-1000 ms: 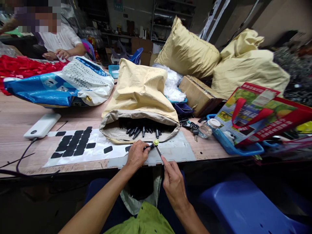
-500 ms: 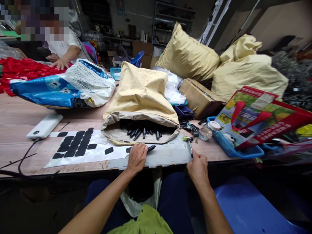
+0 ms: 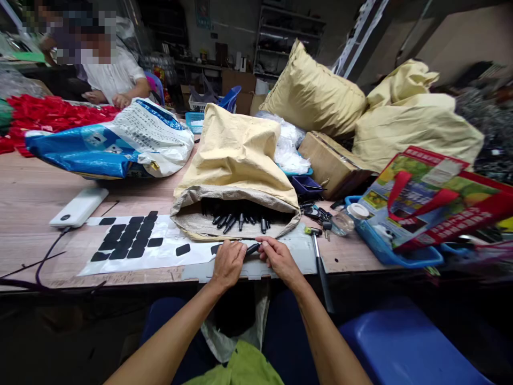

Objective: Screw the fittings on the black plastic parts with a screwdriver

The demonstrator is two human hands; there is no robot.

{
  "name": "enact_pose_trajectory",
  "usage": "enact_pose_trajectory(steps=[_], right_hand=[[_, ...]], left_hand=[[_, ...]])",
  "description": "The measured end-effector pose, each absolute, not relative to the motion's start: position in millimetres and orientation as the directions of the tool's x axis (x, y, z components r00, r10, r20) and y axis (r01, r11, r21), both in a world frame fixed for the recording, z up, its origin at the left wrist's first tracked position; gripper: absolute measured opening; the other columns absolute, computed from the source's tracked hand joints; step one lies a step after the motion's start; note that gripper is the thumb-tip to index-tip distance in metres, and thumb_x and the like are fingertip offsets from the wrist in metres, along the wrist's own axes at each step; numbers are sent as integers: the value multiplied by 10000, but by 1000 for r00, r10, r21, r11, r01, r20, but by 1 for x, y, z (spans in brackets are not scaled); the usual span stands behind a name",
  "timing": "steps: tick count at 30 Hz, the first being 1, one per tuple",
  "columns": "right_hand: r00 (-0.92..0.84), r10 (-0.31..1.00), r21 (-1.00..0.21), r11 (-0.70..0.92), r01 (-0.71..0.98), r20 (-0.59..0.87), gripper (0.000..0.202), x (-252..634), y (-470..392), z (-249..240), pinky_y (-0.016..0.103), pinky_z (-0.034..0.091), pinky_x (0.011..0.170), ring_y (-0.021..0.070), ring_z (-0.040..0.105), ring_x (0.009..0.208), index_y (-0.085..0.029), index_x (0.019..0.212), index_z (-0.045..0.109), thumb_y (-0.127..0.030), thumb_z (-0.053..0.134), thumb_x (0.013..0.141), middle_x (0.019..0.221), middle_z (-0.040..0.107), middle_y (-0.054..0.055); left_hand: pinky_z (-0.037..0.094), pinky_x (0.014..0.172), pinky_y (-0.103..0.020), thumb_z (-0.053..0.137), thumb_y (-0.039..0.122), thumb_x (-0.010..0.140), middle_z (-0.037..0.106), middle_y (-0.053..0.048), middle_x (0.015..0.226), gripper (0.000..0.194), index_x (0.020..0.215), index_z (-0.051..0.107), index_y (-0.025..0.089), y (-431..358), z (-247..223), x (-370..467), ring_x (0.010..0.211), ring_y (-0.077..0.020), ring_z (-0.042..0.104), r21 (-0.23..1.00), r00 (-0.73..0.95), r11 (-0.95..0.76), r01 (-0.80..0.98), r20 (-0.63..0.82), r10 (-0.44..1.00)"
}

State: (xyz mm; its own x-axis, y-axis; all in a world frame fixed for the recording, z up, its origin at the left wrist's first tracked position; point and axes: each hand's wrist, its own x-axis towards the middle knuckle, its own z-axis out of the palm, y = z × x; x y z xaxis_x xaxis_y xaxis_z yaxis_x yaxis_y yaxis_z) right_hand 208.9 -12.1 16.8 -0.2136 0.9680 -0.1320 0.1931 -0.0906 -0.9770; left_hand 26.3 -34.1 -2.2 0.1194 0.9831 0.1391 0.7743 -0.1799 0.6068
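My left hand [image 3: 229, 261] and my right hand [image 3: 278, 258] meet at the table's near edge, both gripping a small black plastic part [image 3: 253, 248] between their fingertips. Just beyond them lies a tan sack [image 3: 236, 160] on its side, mouth open toward me, with several more black parts [image 3: 236, 220] inside. A small hammer [image 3: 319, 256] with a yellow-green head lies on the table to the right of my right hand, its handle sticking out over the edge. A white sheet [image 3: 160, 251] with black adhesive pads [image 3: 126, 239] lies to the left.
A white power bank [image 3: 79, 206] with a cable lies at the left. Behind it is a blue-white bag [image 3: 108, 141] and red pieces [image 3: 52, 113], where another person [image 3: 114, 75] works. Keys and a jar [image 3: 340, 222], a blue basket [image 3: 385, 251], a box and yellow sacks [image 3: 316, 96] crowd the right.
My right hand set the hammer down on the table at the right, let go of it, and moved left to join my left hand on the black part.
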Motion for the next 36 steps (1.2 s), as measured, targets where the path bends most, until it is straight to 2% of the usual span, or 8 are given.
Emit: enact_pose_trajectory(steps=[6,13,18,21,25,28,32,36], right_hand=[[-330,941,-993,-38,114,-74,325,211,-13,17,246,437,683,130,528,747,-189,1092,672,-351,711,813,826,592,-13],[-333,943,-986,68,153,14,226,214,-12,3,276,452,776,146,548,809,-196,1061,647,-326,653,876,873,611,-5],[-356,930,-928,209,309,91,243,213,-16,14,300,485,798,168,580,851,-201,1121,661,-287,604,901,962,640,33],[-235,955,-828,277,488,181,307,231,-21,29,317,497,797,181,581,851,-210,1187,665,-295,589,901,1043,633,66],[234,921,-569,-15,822,313,326,289,-31,39,394,490,867,244,590,916,-184,1141,697,-322,538,892,1078,632,122],[467,861,-310,-396,864,202,433,333,-40,36,457,472,875,336,588,1040,-176,1205,688,-422,573,868,1129,630,178],[499,865,-367,-480,797,-49,518,354,-49,22,389,482,782,296,651,904,-173,1176,677,-575,505,899,977,699,143],[415,906,-424,-344,838,85,516,344,-49,13,348,476,760,271,653,876,-163,1123,680,-581,551,850,943,703,137]], left_hand=[[340,798,-350,375,316,1062,680,-14,870,366,807,619,216,-34,1,25,891,-219,513,621,133,-176,764,115,984],[349,863,-372,512,376,1010,693,-9,1049,216,1109,665,261,-40,2,24,991,-222,548,636,206,-279,720,188,960],[357,850,-378,471,342,1031,657,-26,1005,225,1100,658,237,-39,-5,26,968,-220,550,571,204,-296,765,221,954],[358,851,-380,488,336,1028,644,-34,1038,212,1112,657,239,-38,-6,27,991,-222,547,558,194,-289,778,224,955],[358,842,-384,541,318,1005,629,-36,1040,190,1134,669,261,-38,-7,29,1000,-232,546,532,182,-274,801,218,959],[364,846,-389,576,306,984,630,-39,1033,196,1152,669,265,-38,-8,31,1007,-239,550,520,171,-271,810,232,958],[380,863,-393,617,313,954,640,-45,1022,175,1103,685,251,-38,-9,31,1008,-241,560,541,156,-276,794,257,954],[389,862,-388,652,310,924,651,-39,992,179,1087,707,260,-37,-8,29,989,-233,582,581,154,-282,764,261,953]])
